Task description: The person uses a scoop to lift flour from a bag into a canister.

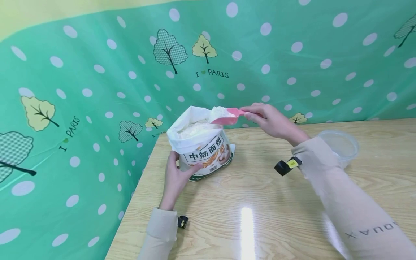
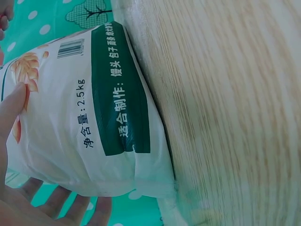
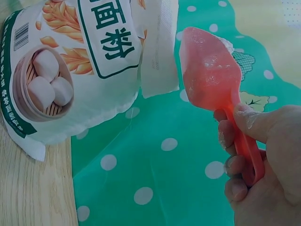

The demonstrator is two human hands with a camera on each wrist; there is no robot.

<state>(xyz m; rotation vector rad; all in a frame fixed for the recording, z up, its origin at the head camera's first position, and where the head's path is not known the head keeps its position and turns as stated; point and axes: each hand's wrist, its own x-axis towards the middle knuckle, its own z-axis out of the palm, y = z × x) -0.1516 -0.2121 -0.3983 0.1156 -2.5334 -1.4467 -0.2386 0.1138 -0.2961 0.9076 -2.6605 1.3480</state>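
steady the flour bag (image 1: pixel 208 159), upright on the wooden table (image 1: pixel 276 202) and open at the top, with flour (image 1: pixel 195 130) showing close under the rim. do so with the left hand (image 1: pixel 176 176), gripping the bag's near left side with thumb across the front print and fingers round behind; press lightly, as a soft sack like this would probably buckle under a hard squeeze. hold the pink scoop (image 1: pixel 231 121) level over the right part of the bag's rim, gripped by the handle in the right hand (image 1: pixel 271 119), with thumb and fingers closed round. judge the heap on the scoop as loose, so likely to shed at any tilt or jerk; better to let stray flour drop inside the bag's mouth before moving off. cannot tell whether scoop and rim touch, so raise a little first to avoid catching the paper edge. count on little room left of the bag, near the table's edge, and little beyond, near the green cloth (image 1: pixel 260 86). find wide bare wood in front of the bag and to the right. watch, well right of the bag, for the clear container (image 1: pixel 352 153), partly hidden by the right sleeve (image 1: pixel 334 177).
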